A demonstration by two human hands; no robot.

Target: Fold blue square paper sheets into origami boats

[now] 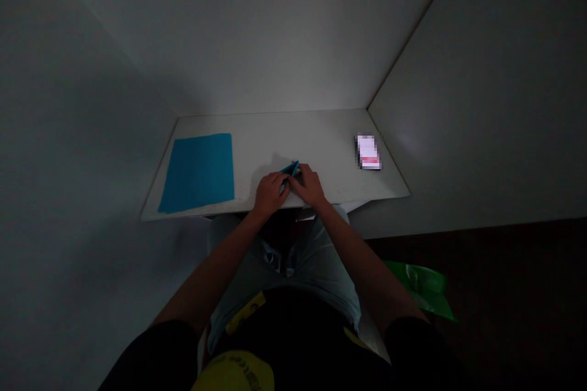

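Observation:
A small piece of folded blue paper [290, 168] stands up from the white table near its front edge, between my two hands. My left hand [271, 191] is closed on its left side, fingers bent against the paper. From the right, my right hand [310, 186] grips the same piece, with thumb and fingers at its edge. The fingers cover the paper's lower part, so its full shape is hidden. Both hands rest close together, nearly touching.
Flat blue paper sheets [199, 172] lie on the left of the white table [257, 134]. A phone [368, 151] with a lit screen is at the right. Walls border the table behind and at the sides. A green plastic bag [424, 287] is low on the right.

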